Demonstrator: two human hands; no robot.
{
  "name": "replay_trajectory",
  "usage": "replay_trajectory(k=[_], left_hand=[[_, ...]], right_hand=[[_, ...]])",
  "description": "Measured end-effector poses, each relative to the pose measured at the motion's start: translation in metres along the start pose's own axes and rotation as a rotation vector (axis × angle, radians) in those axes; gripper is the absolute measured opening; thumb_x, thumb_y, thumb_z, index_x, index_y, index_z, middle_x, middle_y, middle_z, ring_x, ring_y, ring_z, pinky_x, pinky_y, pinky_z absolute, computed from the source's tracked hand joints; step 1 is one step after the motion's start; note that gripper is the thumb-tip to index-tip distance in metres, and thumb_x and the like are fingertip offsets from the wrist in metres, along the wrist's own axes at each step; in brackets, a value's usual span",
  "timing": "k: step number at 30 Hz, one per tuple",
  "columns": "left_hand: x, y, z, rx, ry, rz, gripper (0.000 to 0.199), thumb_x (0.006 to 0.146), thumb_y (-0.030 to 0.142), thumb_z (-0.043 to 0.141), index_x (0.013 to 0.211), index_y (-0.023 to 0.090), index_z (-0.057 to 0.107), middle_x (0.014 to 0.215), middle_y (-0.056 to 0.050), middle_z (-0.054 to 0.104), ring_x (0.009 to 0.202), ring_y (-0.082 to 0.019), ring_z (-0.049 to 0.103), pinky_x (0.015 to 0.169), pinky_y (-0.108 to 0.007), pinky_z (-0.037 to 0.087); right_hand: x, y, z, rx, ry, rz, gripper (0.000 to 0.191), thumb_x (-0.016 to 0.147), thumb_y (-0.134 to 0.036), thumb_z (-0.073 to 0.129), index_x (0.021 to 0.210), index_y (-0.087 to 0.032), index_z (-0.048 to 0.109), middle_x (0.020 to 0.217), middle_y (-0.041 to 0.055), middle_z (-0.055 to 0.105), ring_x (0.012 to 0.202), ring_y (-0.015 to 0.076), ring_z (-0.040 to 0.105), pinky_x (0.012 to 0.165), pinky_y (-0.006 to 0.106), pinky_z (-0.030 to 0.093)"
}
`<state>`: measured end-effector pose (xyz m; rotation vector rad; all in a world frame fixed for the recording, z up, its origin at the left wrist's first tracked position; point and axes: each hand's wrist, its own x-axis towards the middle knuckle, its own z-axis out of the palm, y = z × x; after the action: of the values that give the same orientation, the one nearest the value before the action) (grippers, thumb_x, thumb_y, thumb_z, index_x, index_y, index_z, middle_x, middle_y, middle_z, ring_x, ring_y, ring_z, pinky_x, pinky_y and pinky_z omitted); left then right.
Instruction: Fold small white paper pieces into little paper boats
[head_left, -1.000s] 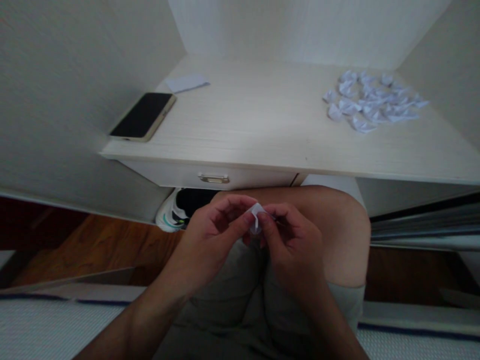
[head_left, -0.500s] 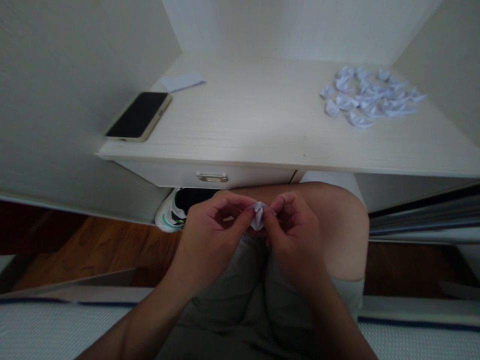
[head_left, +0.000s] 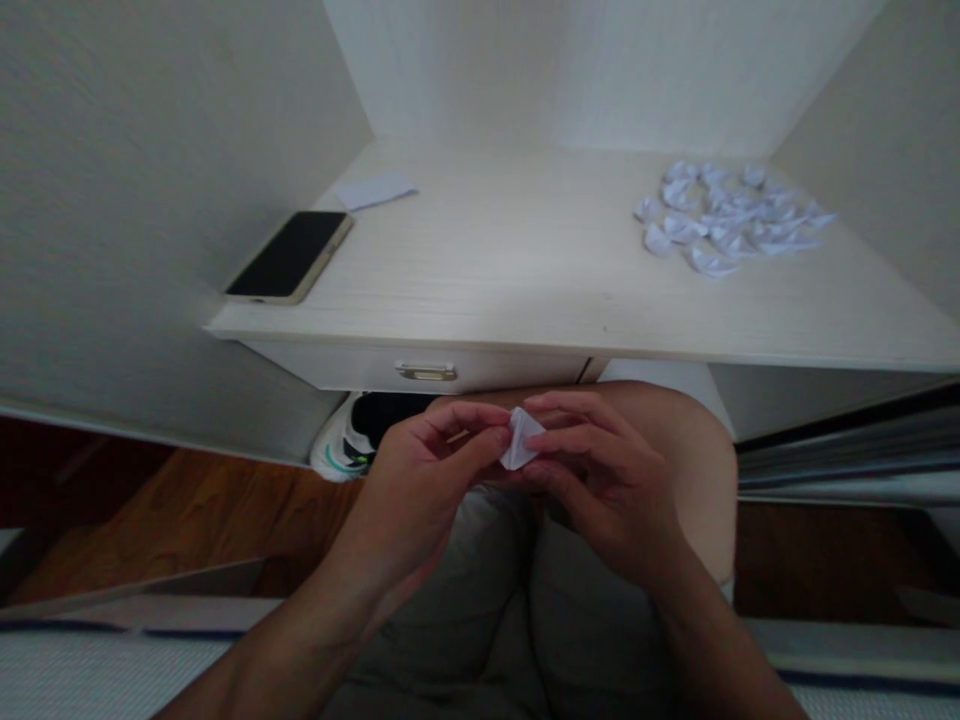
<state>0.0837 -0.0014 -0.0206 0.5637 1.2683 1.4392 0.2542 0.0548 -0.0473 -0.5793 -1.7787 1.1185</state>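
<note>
Between my two hands, over my lap, is a small folded white paper [head_left: 523,438] with a flat face and pointed corners. My left hand [head_left: 427,470] pinches its left edge between thumb and fingers. On the other side my right hand [head_left: 611,470] touches the paper with its fingertips, the thumb below and the fingers bent around the right corner. Several folded white paper pieces [head_left: 731,225] lie in a loose group at the right of the white desk [head_left: 495,290].
A phone [head_left: 289,257] lies at the desk's left edge, with a flat white paper strip [head_left: 377,190] behind it. Under the desk front are a drawer handle [head_left: 426,372] and a shoe [head_left: 339,445]. Walls stand left, right and behind.
My right hand has shifted its fingers and spread them somewhat around the paper. The paper has turned and shows a flatter face. The view has tilted slightly, so the desk appears lower.
</note>
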Motion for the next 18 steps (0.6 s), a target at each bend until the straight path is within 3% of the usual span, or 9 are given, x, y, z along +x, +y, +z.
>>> replay_trajectory(k=[7,10,15,18], left_hand=[[-0.012,0.009,-0.001,-0.018,-0.096,0.052,0.015,0.084,0.032,0.093,0.097,0.027,0.089,0.093,-0.006,0.085,0.09,-0.022,0.081,0.082,-0.03,0.068],[-0.02,0.019,0.0,0.057,-0.164,0.156,0.018,0.085,0.024,0.091,0.101,0.034,0.089,0.095,-0.003,0.085,0.089,-0.021,0.081,0.08,-0.029,0.068],[-0.02,0.032,-0.003,0.441,-0.119,0.638,0.02,0.084,0.017,0.09,0.095,0.034,0.089,0.097,-0.003,0.082,0.085,-0.018,0.077,0.072,-0.024,0.063],[-0.011,0.034,-0.006,0.584,-0.19,0.928,0.021,0.09,0.014,0.085,0.104,0.03,0.085,0.099,-0.002,0.081,0.084,-0.016,0.077,0.075,-0.025,0.062]], right_hand=[[0.004,-0.01,0.0,-0.205,0.092,-0.211,0.03,0.098,-0.01,0.074,0.107,-0.037,0.084,0.123,0.0029,0.08,0.113,0.0257,0.074,0.098,0.046,0.063],[0.003,-0.016,0.002,-0.25,0.155,-0.278,0.036,0.096,-0.004,0.071,0.107,-0.037,0.081,0.12,0.0027,0.077,0.112,0.025,0.072,0.095,0.044,0.063],[0.011,-0.031,0.003,-0.33,0.261,-0.359,0.033,0.094,0.0,0.065,0.101,-0.031,0.074,0.113,0.0044,0.068,0.104,0.0216,0.07,0.084,0.036,0.065],[0.021,-0.039,0.001,-0.387,0.247,-0.479,0.03,0.093,0.003,0.061,0.1,-0.025,0.07,0.102,0.003,0.07,0.091,0.017,0.071,0.076,0.029,0.065]])
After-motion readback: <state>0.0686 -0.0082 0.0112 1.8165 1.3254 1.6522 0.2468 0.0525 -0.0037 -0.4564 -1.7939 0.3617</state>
